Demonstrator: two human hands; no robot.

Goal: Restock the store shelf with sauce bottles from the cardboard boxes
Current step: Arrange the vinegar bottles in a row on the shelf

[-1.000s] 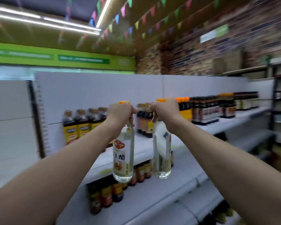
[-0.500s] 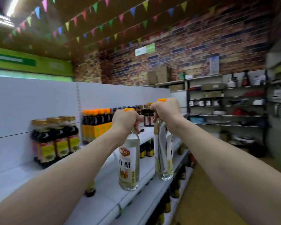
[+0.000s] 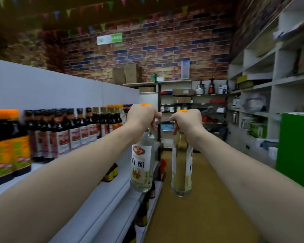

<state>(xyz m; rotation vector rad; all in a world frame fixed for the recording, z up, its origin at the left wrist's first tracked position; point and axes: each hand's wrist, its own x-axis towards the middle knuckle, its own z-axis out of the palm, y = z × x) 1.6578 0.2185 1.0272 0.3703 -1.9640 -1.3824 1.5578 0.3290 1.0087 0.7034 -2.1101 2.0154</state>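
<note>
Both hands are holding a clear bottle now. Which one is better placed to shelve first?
Left, probably. The left hand grips the labelled bottle right at the white shelf edge; the right hand grips the other bottle farther out, over the aisle floor.

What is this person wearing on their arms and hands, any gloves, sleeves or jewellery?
Nothing shows. The left hand and right hand are bare, without gloves or rings that I can see. The left forearm and right forearm are bare to the frame's edge: no sleeve, watch or bracelet in view.
</note>
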